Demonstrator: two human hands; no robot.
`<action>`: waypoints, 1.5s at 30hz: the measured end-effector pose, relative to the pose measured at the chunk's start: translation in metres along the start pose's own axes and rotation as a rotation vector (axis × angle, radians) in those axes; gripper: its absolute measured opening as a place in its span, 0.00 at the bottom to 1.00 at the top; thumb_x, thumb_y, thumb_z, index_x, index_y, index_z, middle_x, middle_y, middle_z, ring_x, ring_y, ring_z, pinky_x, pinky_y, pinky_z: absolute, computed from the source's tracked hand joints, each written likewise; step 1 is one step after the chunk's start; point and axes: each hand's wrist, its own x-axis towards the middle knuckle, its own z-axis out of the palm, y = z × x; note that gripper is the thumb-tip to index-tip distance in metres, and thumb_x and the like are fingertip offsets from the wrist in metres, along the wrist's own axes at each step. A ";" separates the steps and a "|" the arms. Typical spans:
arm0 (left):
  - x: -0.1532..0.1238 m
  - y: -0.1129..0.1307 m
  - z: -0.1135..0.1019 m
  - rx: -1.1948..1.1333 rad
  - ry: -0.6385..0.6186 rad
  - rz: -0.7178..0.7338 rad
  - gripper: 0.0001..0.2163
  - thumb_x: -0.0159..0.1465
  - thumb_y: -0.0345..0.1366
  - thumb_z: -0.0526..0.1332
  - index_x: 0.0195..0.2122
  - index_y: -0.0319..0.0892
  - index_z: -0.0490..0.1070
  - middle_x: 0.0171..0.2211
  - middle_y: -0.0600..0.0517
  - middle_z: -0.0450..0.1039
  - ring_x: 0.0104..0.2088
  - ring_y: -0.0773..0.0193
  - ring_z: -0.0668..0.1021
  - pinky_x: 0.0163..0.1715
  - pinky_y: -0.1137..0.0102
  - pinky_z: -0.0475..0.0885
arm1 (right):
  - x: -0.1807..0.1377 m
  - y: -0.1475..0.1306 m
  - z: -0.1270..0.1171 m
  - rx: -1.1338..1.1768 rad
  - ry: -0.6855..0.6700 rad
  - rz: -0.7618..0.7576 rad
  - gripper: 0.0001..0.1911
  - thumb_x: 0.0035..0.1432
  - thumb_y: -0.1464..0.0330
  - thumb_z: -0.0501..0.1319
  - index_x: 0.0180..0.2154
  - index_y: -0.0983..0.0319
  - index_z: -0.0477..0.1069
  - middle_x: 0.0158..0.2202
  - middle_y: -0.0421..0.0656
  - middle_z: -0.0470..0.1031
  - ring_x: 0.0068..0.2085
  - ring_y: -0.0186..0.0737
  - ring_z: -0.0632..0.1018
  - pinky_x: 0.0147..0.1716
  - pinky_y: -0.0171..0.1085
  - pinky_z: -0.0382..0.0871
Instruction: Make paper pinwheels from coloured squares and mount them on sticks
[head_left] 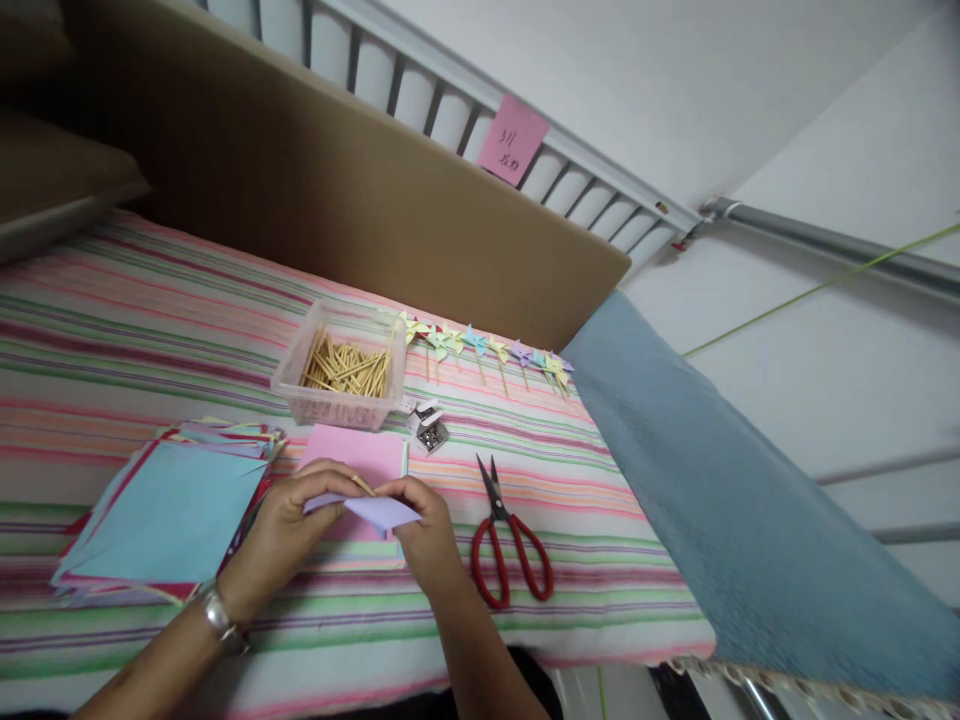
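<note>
A piece of light purple paper [381,512], partly folded, is held between my two hands. My left hand [292,515] pinches its left side, and my right hand [426,525] grips its right side. A thin wooden stick [364,486] pokes out between the hands by the paper; which fingers hold it I cannot tell. Just beneath lies a stack of coloured paper squares [352,450] with pink on top. Close to my right hand, red-handled scissors [496,510] rest with their blades slightly apart.
On the striped tablecloth [600,600], a clear plastic tub [341,410] holds many short sticks. Beside it is a small box of metal pins [431,435]. Blue-topped cut paper [169,510] is piled at left. Several finished pinwheels [499,348] line the cardboard panel [420,210].
</note>
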 end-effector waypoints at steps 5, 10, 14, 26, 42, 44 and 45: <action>0.001 0.002 0.002 -0.061 0.019 -0.064 0.04 0.57 0.31 0.62 0.29 0.45 0.76 0.33 0.52 0.78 0.39 0.61 0.77 0.43 0.69 0.69 | 0.001 0.002 0.000 -0.045 0.009 -0.041 0.16 0.40 0.78 0.54 0.28 0.61 0.76 0.24 0.37 0.70 0.23 0.31 0.70 0.22 0.29 0.62; 0.001 0.001 0.003 -0.139 0.025 -0.093 0.03 0.57 0.32 0.63 0.28 0.46 0.76 0.33 0.53 0.79 0.41 0.61 0.77 0.51 0.66 0.66 | 0.001 0.007 -0.002 -0.130 0.020 -0.133 0.16 0.43 0.78 0.55 0.31 0.60 0.78 0.24 0.37 0.69 0.26 0.32 0.70 0.25 0.30 0.62; 0.000 -0.002 0.004 -0.156 0.035 -0.103 0.03 0.57 0.33 0.63 0.27 0.45 0.75 0.32 0.54 0.79 0.42 0.61 0.78 0.58 0.61 0.59 | 0.001 0.004 -0.001 -0.180 0.014 -0.158 0.13 0.47 0.77 0.55 0.28 0.61 0.77 0.23 0.37 0.68 0.26 0.32 0.70 0.27 0.30 0.62; 0.001 -0.002 0.004 -0.165 0.057 -0.083 0.04 0.57 0.31 0.62 0.26 0.44 0.74 0.28 0.56 0.79 0.34 0.64 0.79 0.60 0.57 0.57 | 0.000 0.003 0.003 -0.239 0.004 -0.175 0.11 0.51 0.75 0.54 0.20 0.61 0.69 0.21 0.36 0.64 0.25 0.32 0.67 0.29 0.31 0.61; 0.005 -0.010 0.000 -0.122 0.233 -0.319 0.07 0.51 0.38 0.67 0.28 0.42 0.72 0.27 0.55 0.74 0.31 0.63 0.76 0.35 0.70 0.70 | 0.003 0.015 -0.008 -0.310 -0.092 -0.019 0.04 0.50 0.72 0.59 0.27 0.62 0.73 0.24 0.37 0.69 0.26 0.33 0.68 0.25 0.29 0.62; 0.006 -0.010 -0.001 -0.121 0.295 -0.345 0.10 0.50 0.40 0.68 0.29 0.41 0.71 0.25 0.56 0.71 0.28 0.65 0.74 0.30 0.71 0.69 | 0.003 0.017 -0.015 -0.371 -0.088 0.018 0.03 0.48 0.73 0.61 0.24 0.62 0.72 0.21 0.35 0.67 0.24 0.31 0.67 0.24 0.29 0.60; 0.006 -0.010 -0.001 -0.146 0.315 -0.358 0.12 0.50 0.41 0.68 0.31 0.41 0.71 0.25 0.56 0.71 0.27 0.65 0.74 0.28 0.72 0.68 | 0.003 0.019 -0.018 -0.380 -0.086 0.034 0.04 0.48 0.73 0.61 0.23 0.62 0.72 0.20 0.35 0.67 0.24 0.31 0.67 0.24 0.29 0.60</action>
